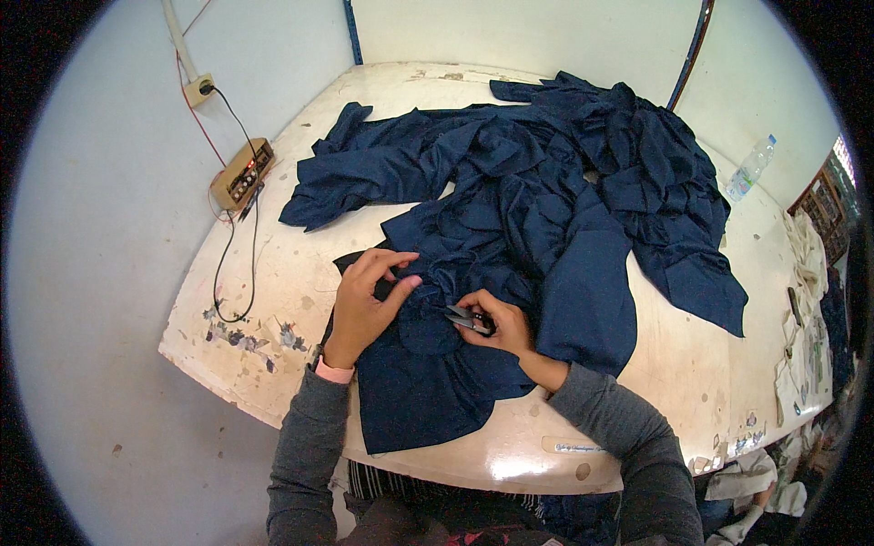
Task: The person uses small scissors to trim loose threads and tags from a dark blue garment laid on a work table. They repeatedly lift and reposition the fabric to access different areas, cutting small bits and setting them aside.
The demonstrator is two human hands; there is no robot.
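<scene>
A heap of dark navy garments [546, 191] covers the middle and back of a worn cream table [692, 364]. My left hand [369, 300] rests on a navy piece at the front, pinching a fold of the fabric between thumb and fingers. My right hand [496, 323] holds small thread snips [462, 318], their tips pointing left toward the fold beside my left hand. Both of my forearms wear grey sleeves.
A tan electrical box [242, 173] with black cables sits at the table's left edge, below a wall socket [198, 89]. A clear plastic bottle [751, 168] stands at the back right. Pale fabric pieces [806, 300] pile along the right edge.
</scene>
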